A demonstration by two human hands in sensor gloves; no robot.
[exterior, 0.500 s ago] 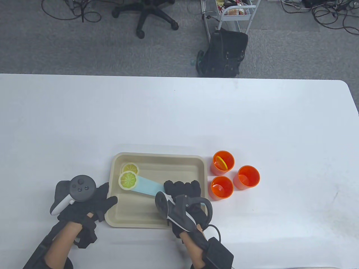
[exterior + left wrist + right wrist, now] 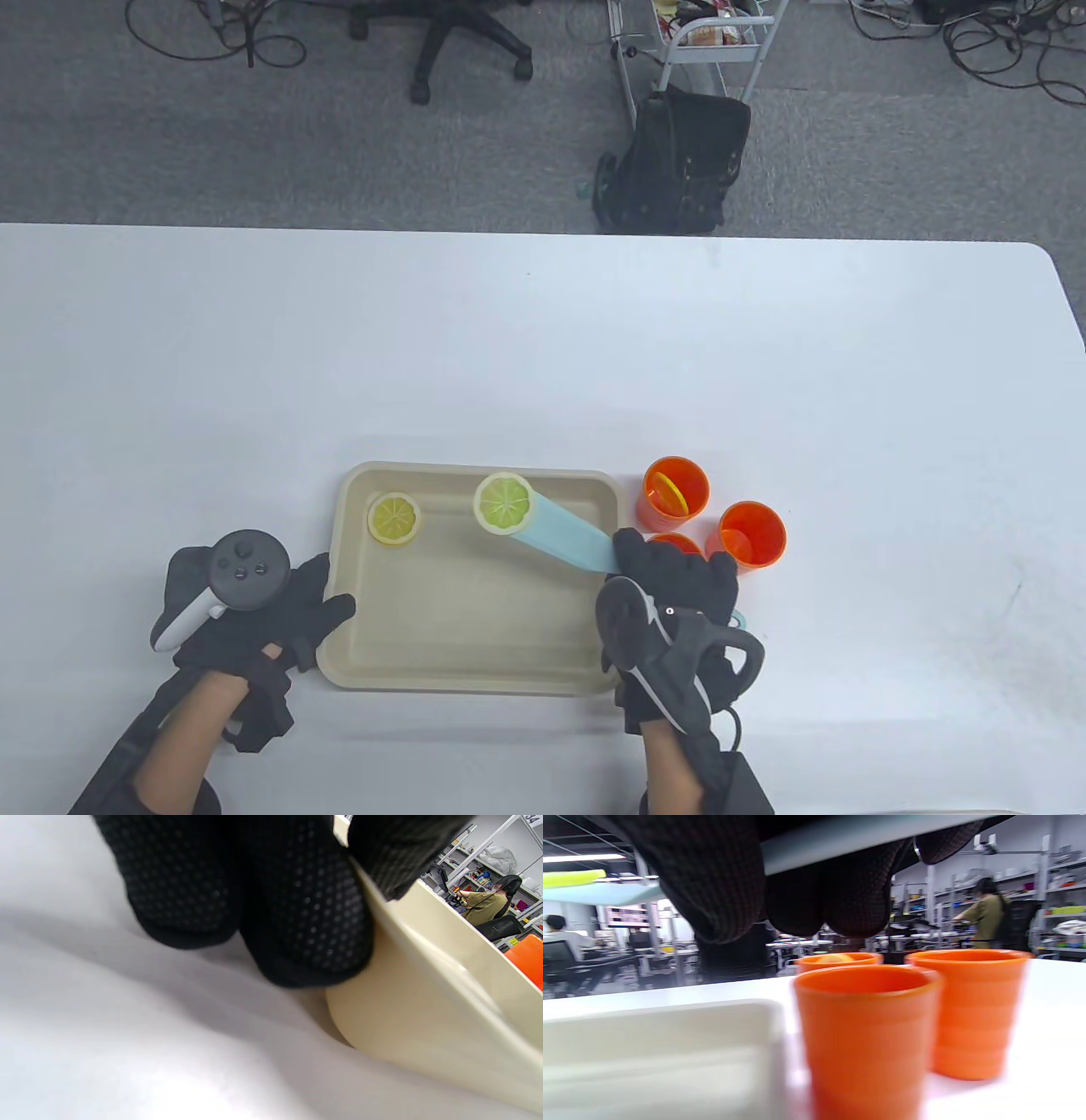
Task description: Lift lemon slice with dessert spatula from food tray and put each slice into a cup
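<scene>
My right hand (image 2: 674, 581) grips the handle of a light blue dessert spatula (image 2: 564, 533). A lemon slice (image 2: 502, 504) lies on the blade tip, raised above the beige food tray (image 2: 462, 671). A second lemon slice (image 2: 394, 518) lies in the tray's far left corner. Three orange cups stand right of the tray: the far one (image 2: 674, 491) holds a slice, the right one (image 2: 752, 533) looks empty, and the near one (image 2: 867, 1035) is mostly hidden under my right hand in the table view. My left hand (image 2: 301, 607) holds the tray's left rim, fingers (image 2: 305, 908) against its outer wall (image 2: 424, 1005).
The white table (image 2: 543, 340) spreads wide beyond the tray and cups. Behind its far edge are a black bag (image 2: 679, 165), a metal cart (image 2: 704, 42) and an office chair (image 2: 458, 38) on grey carpet.
My right hand has moved right and lifted the spatula, carrying one lemon slice from the tray's left side to above its far middle. The other slice stays put. My left hand has not moved.
</scene>
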